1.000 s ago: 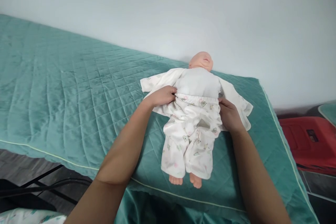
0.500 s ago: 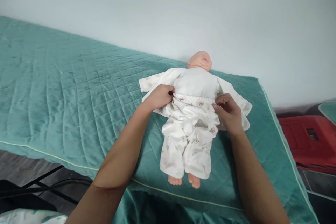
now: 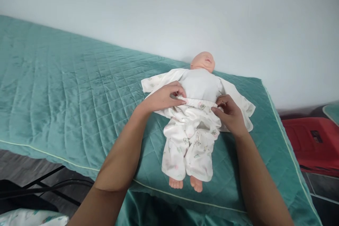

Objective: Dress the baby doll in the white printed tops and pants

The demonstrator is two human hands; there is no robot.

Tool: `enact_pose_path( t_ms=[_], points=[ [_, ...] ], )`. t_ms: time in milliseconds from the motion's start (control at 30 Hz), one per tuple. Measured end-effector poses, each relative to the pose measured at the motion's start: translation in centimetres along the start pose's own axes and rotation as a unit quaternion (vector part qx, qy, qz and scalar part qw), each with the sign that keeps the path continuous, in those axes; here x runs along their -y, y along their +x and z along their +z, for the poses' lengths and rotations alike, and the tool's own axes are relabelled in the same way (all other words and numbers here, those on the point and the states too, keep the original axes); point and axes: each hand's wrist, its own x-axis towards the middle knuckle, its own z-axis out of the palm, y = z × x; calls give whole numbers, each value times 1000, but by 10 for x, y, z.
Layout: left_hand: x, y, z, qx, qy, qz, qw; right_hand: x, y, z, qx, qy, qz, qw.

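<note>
A baby doll (image 3: 203,61) lies on its back with its feet toward me. It wears white patterned pants (image 3: 177,148), and a white long-sleeved top (image 3: 233,93) spreads open under its white cloth torso (image 3: 200,84). My left hand (image 3: 169,96) has thumb and fingers closed on the waistband at the left front. At the waistband's right side, my right hand (image 3: 230,113) pinches the fabric between thumb and fingers. The elastic edge runs across the doll's belly between both hands. Both bare feet stick out of the pant legs.
A green quilted cover (image 3: 79,106) drapes the bed under the doll, against a pale wall (image 3: 169,10). A red plastic object (image 3: 312,141) stands beyond the right edge. Patterned white cloth (image 3: 31,218) and dark metal bars (image 3: 47,180) show at lower left.
My left hand has shifted right along the waistband, from its left side toward the front. My right thumb has moved slightly inward. The doll stays in nearly the same place.
</note>
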Motion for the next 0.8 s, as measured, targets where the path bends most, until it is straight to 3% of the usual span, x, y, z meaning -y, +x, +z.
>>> enact_pose_path(
  t_ms=[267,500,567,700,800],
  points=[
    [4,0,7,-26,130,42,990,12,1,3,9,-135,-61,989],
    [1,3,12,-36,85,69,993,16,1,11,-14,-174,-106,979],
    [2,11,13,-64,73,48,994,14,6,12,-24,-179,-83,980],
    [12,34,17,-140,34,-36,989,5,25,16,-70,-179,28,981],
    [26,49,22,-186,-29,-79,979,-6,40,19,-94,-91,83,988]
  ],
)
